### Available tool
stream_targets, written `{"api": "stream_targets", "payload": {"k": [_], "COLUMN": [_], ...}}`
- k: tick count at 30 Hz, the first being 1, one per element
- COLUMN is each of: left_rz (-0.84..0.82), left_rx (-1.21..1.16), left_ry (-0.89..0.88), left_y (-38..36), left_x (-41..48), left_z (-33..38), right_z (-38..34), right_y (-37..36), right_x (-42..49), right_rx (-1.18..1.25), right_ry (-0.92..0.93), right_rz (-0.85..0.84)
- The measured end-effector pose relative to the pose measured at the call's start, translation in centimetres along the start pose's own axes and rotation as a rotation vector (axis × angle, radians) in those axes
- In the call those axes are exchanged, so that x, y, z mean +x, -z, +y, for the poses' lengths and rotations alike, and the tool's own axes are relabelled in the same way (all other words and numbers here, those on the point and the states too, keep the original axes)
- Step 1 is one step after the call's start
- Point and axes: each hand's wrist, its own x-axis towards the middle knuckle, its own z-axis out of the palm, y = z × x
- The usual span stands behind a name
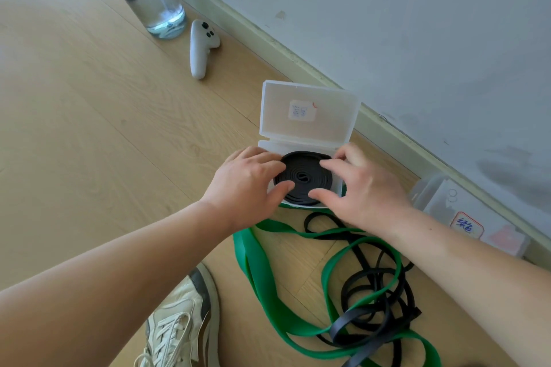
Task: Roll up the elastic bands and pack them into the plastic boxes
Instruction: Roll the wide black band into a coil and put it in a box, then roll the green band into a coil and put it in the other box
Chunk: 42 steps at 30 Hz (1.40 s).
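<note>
Floor, coil between left grip, right grip

You have pale wood-plank flooring under everything, meeting a grey, scuffed wall along a light skirting board. At the top, a clear bottle with water in it stands on the floor close to that skirting board, something dark showing through its upper part. Just beside it, to the right, a white handheld controller with dark buttons lies on the planks. At the bottom edge you see a cream laced sneaker with a grey-brown heel patch
</note>
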Motion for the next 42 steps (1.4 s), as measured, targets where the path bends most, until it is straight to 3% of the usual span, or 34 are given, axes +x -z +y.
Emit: {"api": "stream_targets", "payload": {"k": [2, 6, 15, 18, 21, 24, 29, 33, 34, 38, 40, 42], "left_rz": [-0.053, -0.045, -0.129, -0.007, 0.089, -0.004, -0.099, 0.158, 0.157, -0.156, -0.182, -0.172], "left_rx": [-0.098, -0.14, -0.154, -0.09, -0.072, -0.185, -0.256, -0.275, -0.308, -0.282, -0.173, -0.062], "left_ry": [0.086, 0.125, 0.166, 0.158, 0.266, 0.363, 0.283, 0.446, 0.503, 0.453, 0.409, 0.399], "left_y": [-0.1, -0.6, 2.2, 1.9, 1.0, -0.3, 0.4, 0.6, 0.4, -1.9, -1.7, -1.0], "left_x": [-0.4, -0.5, 3.9, 3.6, 1.2, -0.3, 1.0, 1.0, 0.5, -1.7, -2.0, -1.8], "left_z": [0.3, 0.7, -0.2, -0.6, 0.1, 1.0, 1.0, -0.1, -0.1, 0.0, -0.2, -0.4], "right_z": [-0.4, -1.4, -1.8, -1.6, -1.7, -1.4, -2.2, -1.7, -1.5, -0.9, -0.6, 0.1], "right_y": [-0.5, -0.6, 1.1, 1.0, 0.3, -0.2, -0.5, 0.3, 0.4, -0.3, -0.3, -0.3], "right_x": [-0.4, 0.2, 3.2, 2.9, 1.8, 1.5, 1.0, 1.5, 1.5, 0.6, -0.1, -1.1], "right_rx": [0.042, 0.138, 0.296, 0.171, 0.109, 0.114, 0.066, 0.089, 0.1, 0.22, 0.234, 0.15], "right_ry": [-0.088, -0.292, -0.256, -0.282, -0.257, -0.244, -0.247, -0.283, -0.28, -0.306, -0.262, -0.182], "right_rz": [0.065, -0.014, -0.023, 0.06, 0.06, 0.062, -0.007, 0.138, 0.121, 0.045, 0.096, 0.023]}}
